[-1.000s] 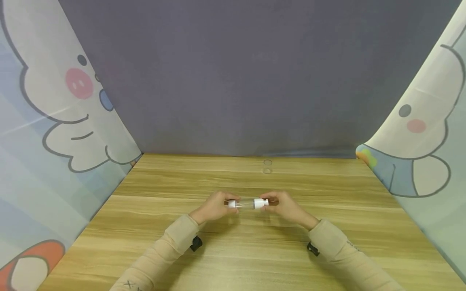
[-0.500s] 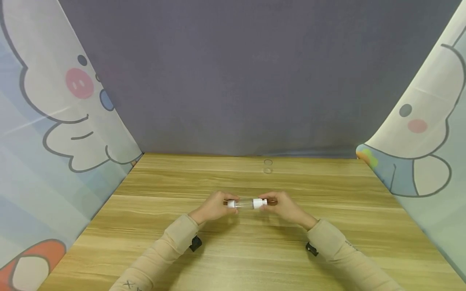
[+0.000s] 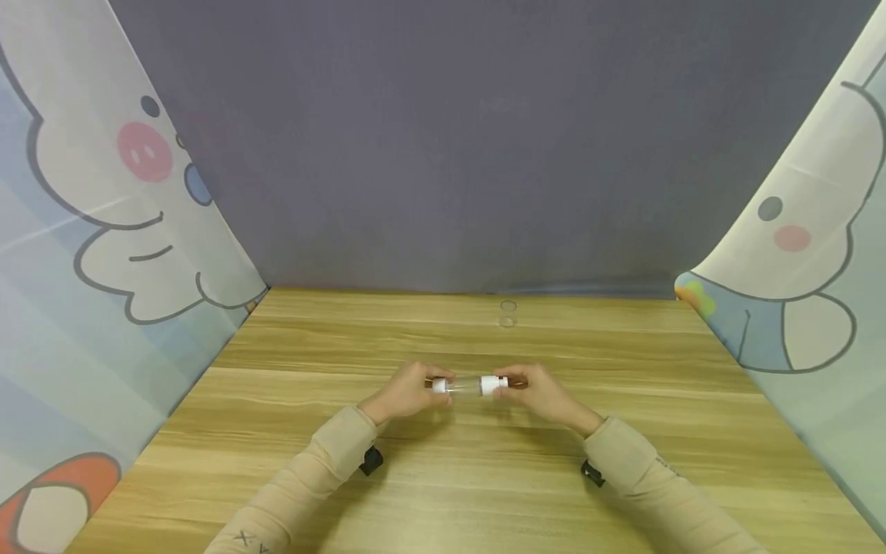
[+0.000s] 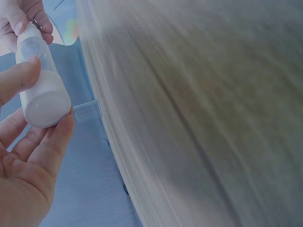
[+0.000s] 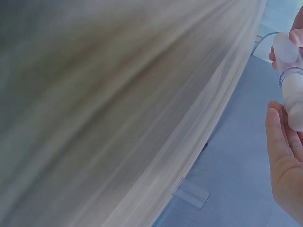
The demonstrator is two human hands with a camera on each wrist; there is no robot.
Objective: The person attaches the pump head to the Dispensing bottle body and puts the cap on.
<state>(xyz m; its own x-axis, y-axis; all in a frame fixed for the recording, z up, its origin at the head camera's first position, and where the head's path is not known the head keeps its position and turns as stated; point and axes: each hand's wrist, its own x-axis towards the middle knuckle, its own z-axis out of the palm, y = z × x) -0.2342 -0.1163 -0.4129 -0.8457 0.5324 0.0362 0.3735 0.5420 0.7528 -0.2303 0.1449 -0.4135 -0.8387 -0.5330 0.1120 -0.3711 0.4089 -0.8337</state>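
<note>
A clear pump bottle (image 3: 465, 386) with a white base and a white pump collar is held sideways between both hands, over the middle of the table. My left hand (image 3: 408, 391) pinches the white base (image 4: 47, 106), thumb on one side and fingers on the other. At the opposite end, my right hand (image 3: 543, 392) grips the white collar and pump head (image 3: 494, 385), partly covering the nozzle. In the right wrist view the fingers (image 5: 279, 137) of that hand lie along the white end, its thumb out of sight.
A clear cylindrical cap (image 3: 507, 314) stands upright near the table's back edge. The wooden table (image 3: 332, 338) meets a grey backdrop (image 3: 443, 154) behind, with cartoon-printed curtains (image 3: 817, 308) on both sides.
The head view has shifted slightly. Both hands keep their hold on the pump bottle, which stays in nearly the same spot.
</note>
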